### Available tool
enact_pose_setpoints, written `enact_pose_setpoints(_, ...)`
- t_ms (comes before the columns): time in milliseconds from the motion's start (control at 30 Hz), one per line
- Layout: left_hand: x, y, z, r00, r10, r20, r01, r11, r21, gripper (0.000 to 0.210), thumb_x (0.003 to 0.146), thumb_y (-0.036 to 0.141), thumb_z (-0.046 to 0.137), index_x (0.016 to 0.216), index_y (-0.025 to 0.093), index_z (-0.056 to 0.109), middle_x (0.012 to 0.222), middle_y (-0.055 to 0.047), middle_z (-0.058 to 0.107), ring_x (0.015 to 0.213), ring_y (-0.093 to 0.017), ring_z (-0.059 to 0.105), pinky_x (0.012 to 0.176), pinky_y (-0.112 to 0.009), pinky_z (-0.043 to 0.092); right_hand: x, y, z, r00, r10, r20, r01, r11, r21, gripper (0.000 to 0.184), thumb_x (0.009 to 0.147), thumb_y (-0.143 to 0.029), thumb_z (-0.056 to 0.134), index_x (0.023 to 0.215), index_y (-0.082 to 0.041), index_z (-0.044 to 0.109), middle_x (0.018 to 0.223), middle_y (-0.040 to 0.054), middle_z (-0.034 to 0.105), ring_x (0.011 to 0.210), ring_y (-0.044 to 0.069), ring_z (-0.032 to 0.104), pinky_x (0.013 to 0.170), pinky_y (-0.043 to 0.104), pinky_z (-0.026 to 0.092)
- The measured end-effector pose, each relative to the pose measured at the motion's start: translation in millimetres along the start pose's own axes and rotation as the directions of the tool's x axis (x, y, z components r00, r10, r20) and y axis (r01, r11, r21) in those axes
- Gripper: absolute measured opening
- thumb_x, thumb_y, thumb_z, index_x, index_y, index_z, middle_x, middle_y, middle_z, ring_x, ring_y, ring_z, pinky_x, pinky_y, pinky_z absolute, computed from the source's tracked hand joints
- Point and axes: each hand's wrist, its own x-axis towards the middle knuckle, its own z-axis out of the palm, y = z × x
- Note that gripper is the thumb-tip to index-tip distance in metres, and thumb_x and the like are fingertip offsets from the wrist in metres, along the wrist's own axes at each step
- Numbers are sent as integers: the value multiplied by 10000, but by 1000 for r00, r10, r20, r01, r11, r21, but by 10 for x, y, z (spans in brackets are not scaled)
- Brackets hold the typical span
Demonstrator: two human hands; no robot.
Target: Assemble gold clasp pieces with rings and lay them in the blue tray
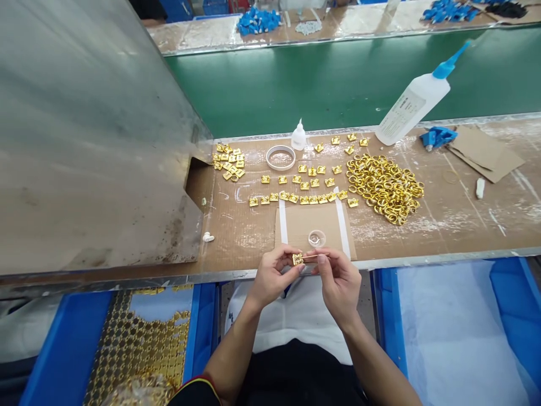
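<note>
Here, just below the frame's centre, the left hand [273, 276] pinches a gold piece [297, 259] while the right hand [341, 282] grips a thin stick [311, 257].

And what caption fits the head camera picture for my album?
The left hand holds a gold piece, the right hand a thin stick, with a pile of gold rings beyond.

readable text: none | large bottle [416, 106]: label [403, 113] with printed lines, apparently too small to read
</note>
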Motion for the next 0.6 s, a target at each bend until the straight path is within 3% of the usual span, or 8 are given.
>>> enact_pose_setpoints(300, -4, -10, -3, 1000, -5, 3, 5, 1000, 5, 289, 822, 369, 792, 977, 161, 666, 907, -73, 745, 868, -202, 752, 797, -291, 616, -32, 25, 2, 1000, -12, 11, 12, 998, -68, 169, 1013, -331, 592, 997, -225, 723, 881, 65, 808, 734, 209, 782, 572, 289, 653)
enact_pose_setpoints(600, -17, -26, -2, 1000, 7, 25, -7, 1000, -20, 271, 854, 361, 769, 995, 159, 657, 924, -85, 755, 881, -203, 754, 801, -292, 614, -38, 36, 2, 998, -63, 24, 65, 991, -121, 140, 1005, -278, 605, 1006, -230, 736, 912, 56, 813, 789, 213, 789, 687, 323, 670)
